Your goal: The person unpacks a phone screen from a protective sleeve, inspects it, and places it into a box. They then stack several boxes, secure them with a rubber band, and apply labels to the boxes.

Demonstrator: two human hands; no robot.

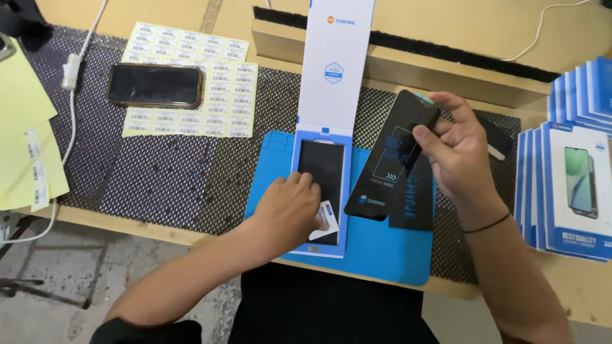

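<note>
Head view: looked down at a wooden surface (484, 25) covered partly by a dark mesh mat (159, 178).
Far left: yellow paper sheets (25, 127) lay at the edge, a white cable (70, 95) ran beside them.
Left-centre: a dark phone (154, 85) lay face up on sheets of barcode stickers (220, 95).
Centre: a blue work mat (376, 248) sat on the mesh, near the front edge of the surface.
Open box: a white-and-blue box (322, 185) lay open on the blue work mat, its white lid (335, 64) stood up behind it, a black screen panel (322, 167) sat in the tray.
Left hand: the left hand (290, 210) rested on the tray with fingers curled, fingertips pressed on a small white label (326, 213) at the lower part of the black screen panel; not a full grasp, more a press or pinch, hard to tell.
Right hand: the right hand (449, 146) gripped a black pouch (392, 156), tilted, held above the blue work mat just right of the open box.
Under the pouch: a second black sleeve (414, 207) lay flat on the blue work mat.
Far right: stacked blue-and-white boxes (570, 185) stood in rows, well apart from the hands.
Back: a long cardboard strip with black foam (446, 67) ran across the surface.
</note>
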